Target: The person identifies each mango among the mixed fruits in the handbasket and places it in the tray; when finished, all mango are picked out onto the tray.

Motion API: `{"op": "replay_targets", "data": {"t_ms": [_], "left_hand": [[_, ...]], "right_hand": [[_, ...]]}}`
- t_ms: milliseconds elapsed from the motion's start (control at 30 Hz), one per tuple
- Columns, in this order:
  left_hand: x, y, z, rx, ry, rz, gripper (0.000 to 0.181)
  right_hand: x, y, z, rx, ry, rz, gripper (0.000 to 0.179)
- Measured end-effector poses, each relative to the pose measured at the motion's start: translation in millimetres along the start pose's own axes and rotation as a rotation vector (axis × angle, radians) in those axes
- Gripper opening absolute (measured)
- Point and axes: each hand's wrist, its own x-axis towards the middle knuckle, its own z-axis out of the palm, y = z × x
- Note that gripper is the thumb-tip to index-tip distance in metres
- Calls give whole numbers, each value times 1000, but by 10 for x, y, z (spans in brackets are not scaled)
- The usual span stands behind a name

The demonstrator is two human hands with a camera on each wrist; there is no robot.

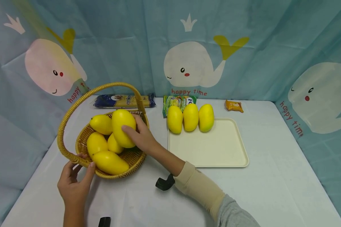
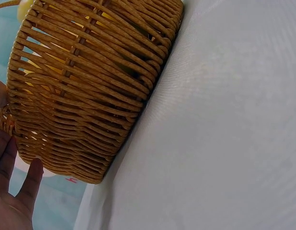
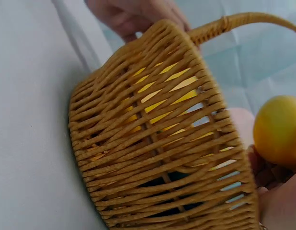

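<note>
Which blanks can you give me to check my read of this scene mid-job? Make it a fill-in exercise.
The mango above the basket is held by the ____ hand.
Exactly ____ mangoes lie at the far edge of the tray.
The small packet farthest right is coloured ____.
Missing words: right; three; orange.

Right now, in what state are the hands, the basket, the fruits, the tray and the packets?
Basket: upright, handle up.
Four mangoes: lying inside basket.
Held mango: lifted above basket.
Left hand: holding basket near handle.
Right hand: gripping held mango.
Tray: flat on table.
Three mangoes: side by side, at tray's far edge.
Blue-and-yellow packet: lying, partly behind handle.
Green packet: partly hidden by three mangoes.
Orange packet: lying on table.
</note>
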Motion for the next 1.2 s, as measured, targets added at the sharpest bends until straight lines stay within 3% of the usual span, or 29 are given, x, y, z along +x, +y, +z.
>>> {"op": "replay_targets", "data": {"t_ms": [200, 400, 833, 1200], "left_hand": [[5, -5, -29, 6, -15, 13, 52], [6, 15, -35, 16, -14, 14, 51], [5, -15, -14, 5, -12, 2, 52], [1, -9, -1, 20, -3, -5, 52]], "right_hand": [[-112, -80, -115, 71, -58, 25, 47], [-196, -179, -194, 76, -88, 58, 48], [-304, -235, -363, 0, -51, 77, 47], [-415, -283, -763, -86, 25, 132, 47]]}}
